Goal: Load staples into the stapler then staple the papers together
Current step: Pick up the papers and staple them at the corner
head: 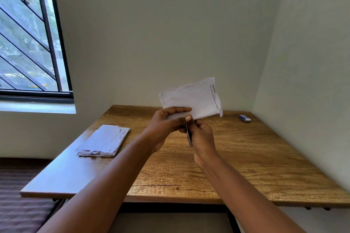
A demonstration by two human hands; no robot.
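Observation:
Above the middle of the wooden table my left hand pinches the lower edge of a small bundle of white papers, held up in the air. My right hand grips a slim metal stapler, mostly hidden by my fingers, with its front end at the papers' lower edge. Whether the stapler's jaws are around the paper cannot be seen.
A stack of white paper slips lies on the left part of the table. A small blue and white staple box sits near the far right corner by the wall. A window is on the left.

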